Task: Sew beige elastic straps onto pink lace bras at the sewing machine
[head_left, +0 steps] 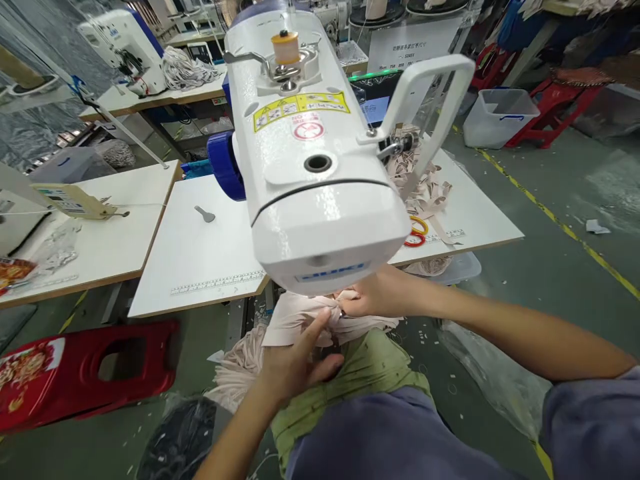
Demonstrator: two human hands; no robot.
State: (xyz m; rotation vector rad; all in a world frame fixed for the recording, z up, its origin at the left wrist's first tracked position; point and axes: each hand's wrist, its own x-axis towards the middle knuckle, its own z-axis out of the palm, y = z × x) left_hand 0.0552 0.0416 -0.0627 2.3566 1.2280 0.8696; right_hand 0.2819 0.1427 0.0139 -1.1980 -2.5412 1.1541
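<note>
**Pink cloth held under the machine head**

The pink cloth lies at the front edge of the table, under the sewing machine, spilling toward the lap. The right hand pinches a bunched fold. The left hand presses with its forefinger stretched; whether it grips I cannot tell. Best, I judge: hold the fold flat and taut, fingers clear of the hidden needle

Both hands work pale pink fabric under the white sewing machine: the left hand presses it, the right hand pinches it.

Red stool on floor, white bin, rings on table
</note>
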